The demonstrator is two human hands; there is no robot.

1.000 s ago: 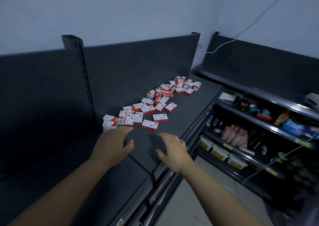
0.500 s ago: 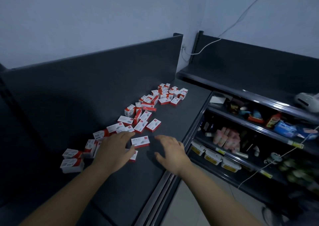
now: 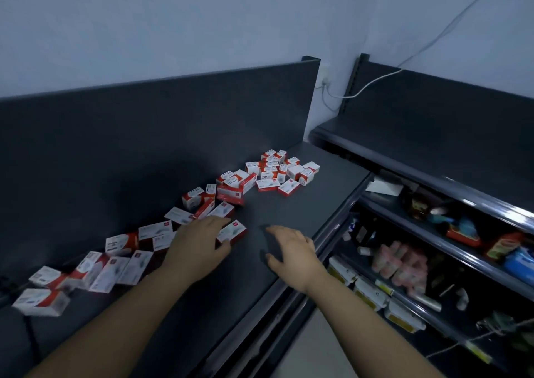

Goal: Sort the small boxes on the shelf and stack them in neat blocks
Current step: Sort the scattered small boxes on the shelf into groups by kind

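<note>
The left hand [image 3: 199,250] lies palm-down, fingers spread and holding nothing, its fingertips at a red-and-white box [image 3: 232,231]. The right hand [image 3: 291,250], fingers loosely apart, hovers over the shelf [image 3: 303,204] near its front edge. The other small boxes [image 3: 271,172] trail along the back panel [image 3: 144,146] toward the far right corner.

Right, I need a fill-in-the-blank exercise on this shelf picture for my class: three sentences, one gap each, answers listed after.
1. The small boxes scattered on the dark shelf are white and ____.
2. The left hand reaches over the small boxes; the other hand, holding nothing, is the ____ one.
3. The cable hanging against the pale wall is ____.

Missing words: red; right; white.
</note>
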